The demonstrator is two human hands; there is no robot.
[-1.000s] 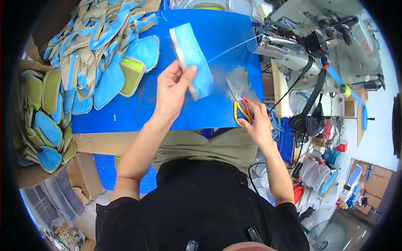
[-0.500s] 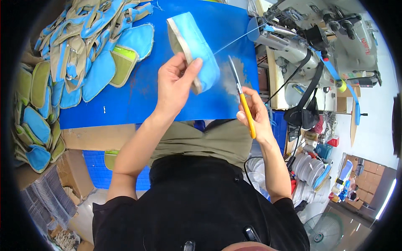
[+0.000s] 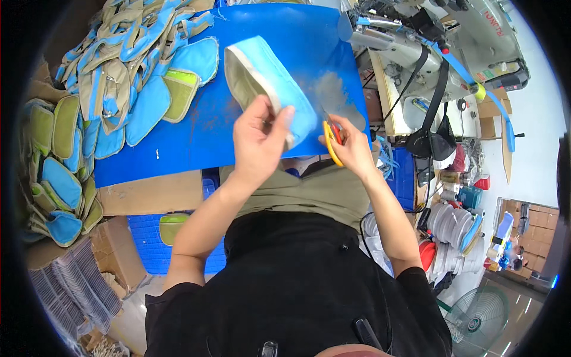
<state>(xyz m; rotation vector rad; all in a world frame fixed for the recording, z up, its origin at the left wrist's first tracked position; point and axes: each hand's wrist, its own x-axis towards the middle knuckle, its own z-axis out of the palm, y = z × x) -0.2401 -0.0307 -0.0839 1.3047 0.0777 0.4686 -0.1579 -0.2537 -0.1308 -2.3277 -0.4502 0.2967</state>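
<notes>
My left hand [image 3: 260,140] pinches the lower edge of a light-blue and khaki sewn fabric piece [image 3: 284,76], its thumb over the pale trim. The piece bends into a curve, with its khaki inside showing on the left and its blue outside on the right. At its right, my right hand [image 3: 354,147] is closed around scissors [image 3: 330,144] with yellow-orange handles. The blades point up and away beside the blue fabric; they are blurred, and I cannot tell whether they touch it.
A blue tabletop [image 3: 196,140] lies under the work. Piled blue-and-khaki fabric pieces [image 3: 113,77] cover its left side, with stacked pads [image 3: 61,184] nearer. A sewing machine [image 3: 410,53] stands at the right, a black strap [image 3: 437,107] hanging from it. A fan [image 3: 474,321] stands lower right.
The scissors have turned, so their handle loops now show and their blades are closer to the fabric. The thread stretched from the fabric to the machine is no longer visible. The view has shifted slightly.
</notes>
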